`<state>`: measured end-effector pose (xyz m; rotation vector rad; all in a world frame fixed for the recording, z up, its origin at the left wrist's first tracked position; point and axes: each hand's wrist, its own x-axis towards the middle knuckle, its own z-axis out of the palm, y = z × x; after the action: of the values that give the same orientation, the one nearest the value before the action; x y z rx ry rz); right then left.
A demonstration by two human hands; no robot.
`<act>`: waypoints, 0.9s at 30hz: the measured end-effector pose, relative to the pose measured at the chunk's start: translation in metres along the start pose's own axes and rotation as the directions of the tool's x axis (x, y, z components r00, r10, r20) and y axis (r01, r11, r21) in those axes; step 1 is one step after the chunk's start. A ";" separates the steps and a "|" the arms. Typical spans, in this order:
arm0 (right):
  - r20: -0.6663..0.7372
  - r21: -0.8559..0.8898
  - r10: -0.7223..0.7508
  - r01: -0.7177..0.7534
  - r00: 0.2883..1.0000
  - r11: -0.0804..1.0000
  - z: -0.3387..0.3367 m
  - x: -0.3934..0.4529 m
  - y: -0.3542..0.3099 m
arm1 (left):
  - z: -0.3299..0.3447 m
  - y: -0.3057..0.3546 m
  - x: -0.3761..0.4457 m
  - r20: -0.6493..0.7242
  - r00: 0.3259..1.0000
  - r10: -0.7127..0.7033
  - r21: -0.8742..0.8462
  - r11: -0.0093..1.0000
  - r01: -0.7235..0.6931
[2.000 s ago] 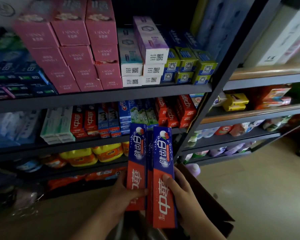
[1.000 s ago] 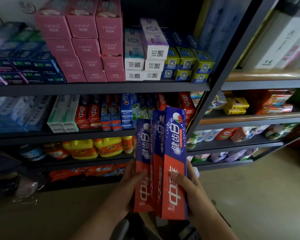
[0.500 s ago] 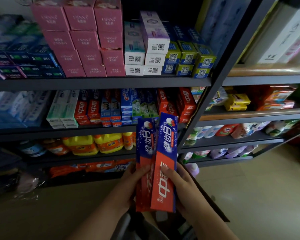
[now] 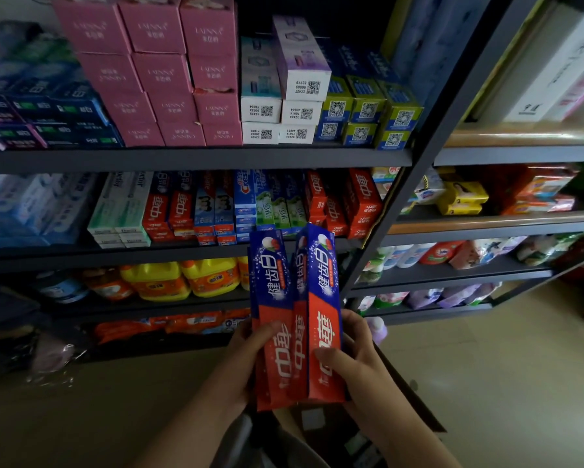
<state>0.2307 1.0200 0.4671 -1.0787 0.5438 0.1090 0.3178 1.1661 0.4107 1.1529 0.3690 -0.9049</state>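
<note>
A tall dark metal shelving rack (image 4: 196, 160) fills the view, its middle tier at twelve o'clock carrying a row of red cardboard toothpaste cartons (image 4: 361, 204). At six o'clock a fanned bundle of long blue-and-red cardboard toothpaste boxes (image 4: 297, 319) stands upright, the left hand (image 4: 243, 363) gripping at seven and the right hand (image 4: 358, 363) at five, thumbs curled over the fronts. This looks like stocking: next, square the bundle and lift it toward that row.
</note>
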 end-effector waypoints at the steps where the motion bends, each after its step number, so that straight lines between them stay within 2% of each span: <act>1: 0.003 0.045 -0.008 0.008 1.000 0.999 -0.003 -0.001 0.002 | 0.000 0.000 0.000 -0.003 1.000 0.002 0.001 1.000 -0.002; 5: -0.002 0.131 0.001 -0.001 1.000 0.991 -0.010 -0.009 0.003 | 0.003 0.002 0.002 -0.012 1.000 -0.005 0.016 1.000 0.005; 9: -0.051 0.074 0.006 -0.002 0.999 0.997 -0.021 -0.007 0.004 | 0.008 0.003 0.005 -0.030 1.000 0.000 0.051 0.999 0.002; 13: -0.163 0.010 -0.087 0.090 0.983 0.996 -0.036 0.011 0.002 | 0.013 0.005 0.010 -0.034 0.999 0.007 0.071 0.997 -0.005; 18: -0.258 -0.063 -0.189 0.178 0.948 0.982 -0.052 0.057 -0.024 | 0.022 0.017 0.013 -0.027 1.000 -0.006 0.113 0.994 0.009; 27: -0.356 -0.120 -0.241 0.211 0.903 0.970 -0.053 0.153 -0.076 | 0.023 0.060 0.031 0.010 0.998 -0.059 0.177 0.983 0.057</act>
<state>0.3690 0.9110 0.4370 -1.2415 0.7510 -0.2859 0.3792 1.1394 0.4361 1.3029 0.3160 -1.0124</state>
